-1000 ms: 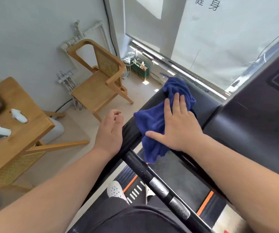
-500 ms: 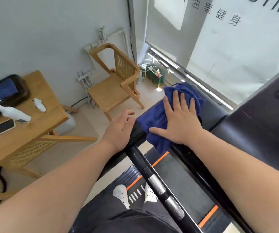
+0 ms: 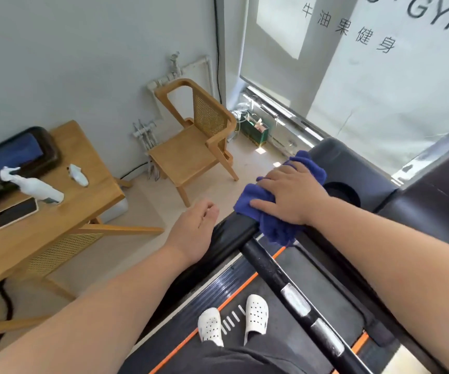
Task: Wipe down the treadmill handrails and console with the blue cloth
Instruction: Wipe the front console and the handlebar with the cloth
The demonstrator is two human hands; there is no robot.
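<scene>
My right hand (image 3: 292, 194) presses flat on the bunched blue cloth (image 3: 274, 226), which lies on the black treadmill's left console corner, where the left handrail (image 3: 231, 236) meets it. The cloth hangs a little over the edge. My left hand (image 3: 195, 232) rests on the outer side of that handrail, fingers loosely curled over it. A black crossbar with silver pulse sensors (image 3: 296, 300) runs from the cloth toward me. The dark console (image 3: 434, 209) with a round cup hole (image 3: 343, 194) lies to the right.
A wooden table (image 3: 64, 225) at left carries a white spray bottle (image 3: 32, 187), a phone (image 3: 15, 213) and a dark tray. A wooden chair (image 3: 193, 147) stands by the wall. My feet in white clogs (image 3: 234, 323) stand on the treadmill belt. A window is ahead.
My right hand has turned and drawn the cloth back along the console edge, bunching it up. The head camera has tilted up and left. My left hand stays on the handrail.
</scene>
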